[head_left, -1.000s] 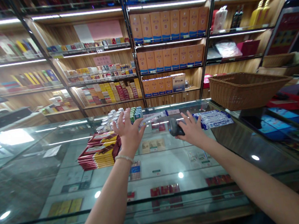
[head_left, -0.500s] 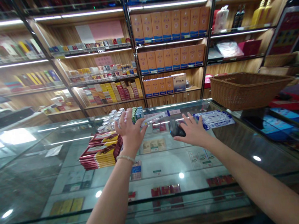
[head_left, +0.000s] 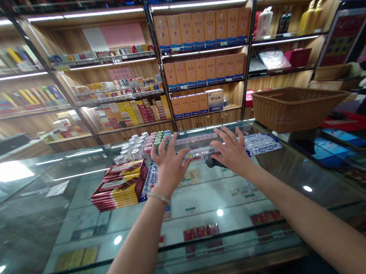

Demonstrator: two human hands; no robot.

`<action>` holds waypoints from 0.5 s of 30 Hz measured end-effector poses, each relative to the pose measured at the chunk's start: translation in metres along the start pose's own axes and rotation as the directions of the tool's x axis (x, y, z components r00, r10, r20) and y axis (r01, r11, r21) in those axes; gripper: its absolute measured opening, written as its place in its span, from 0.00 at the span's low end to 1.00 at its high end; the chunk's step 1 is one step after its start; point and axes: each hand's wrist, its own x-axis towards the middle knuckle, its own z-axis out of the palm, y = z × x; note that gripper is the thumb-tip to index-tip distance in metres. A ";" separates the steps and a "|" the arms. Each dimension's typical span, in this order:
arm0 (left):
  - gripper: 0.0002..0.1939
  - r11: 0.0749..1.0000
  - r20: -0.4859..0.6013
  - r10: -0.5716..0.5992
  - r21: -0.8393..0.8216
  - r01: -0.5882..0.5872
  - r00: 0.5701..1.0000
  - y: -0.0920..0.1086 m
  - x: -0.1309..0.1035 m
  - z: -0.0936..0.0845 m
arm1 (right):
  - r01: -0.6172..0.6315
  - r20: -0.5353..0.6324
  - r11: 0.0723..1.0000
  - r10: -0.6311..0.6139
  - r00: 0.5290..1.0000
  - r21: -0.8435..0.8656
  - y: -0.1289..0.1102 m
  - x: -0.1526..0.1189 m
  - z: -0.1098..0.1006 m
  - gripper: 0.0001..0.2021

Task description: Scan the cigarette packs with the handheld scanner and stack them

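Observation:
My left hand, with a pale bracelet at its wrist, meets the left end of a slim clear packet. The other end is at my right hand, whose fingers cover its blue tip. Several fingers on both hands are raised and spread, while the packet lies level between thumbs and fingertips. Partly under my right hand is a dark handheld scanner on the glass counter. Beside my left wrist lie stacked red-and-yellow chocolate packs and blue-and-white packets.
Blue-and-white slim packets lie right of my right hand. A wicker basket stands at the back right. Small lidded jars stand behind the chocolate. Shelves of orange boxes rise beyond the counter.
The packet has swung from slanted to level, and my right hand has moved from beside the scanner to its blue end. The view has shifted slightly.

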 end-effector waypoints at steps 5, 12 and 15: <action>0.10 1.000 0.002 0.011 -0.023 -0.011 1.000 0.001 0.001 -0.001 | 0.031 -0.122 0.999 -0.032 0.992 -0.007 0.003 -0.002 0.009 0.12; 0.10 0.995 -0.013 0.094 -0.027 -0.094 0.995 0.003 0.001 -0.002 | 0.078 -0.355 0.997 -0.077 0.932 -0.013 0.003 -0.001 0.017 0.04; 0.09 0.992 -0.013 0.122 -0.015 -0.122 0.992 0.004 0.000 -0.001 | 0.081 -0.375 0.997 -0.078 0.924 -0.008 0.003 0.000 0.015 0.03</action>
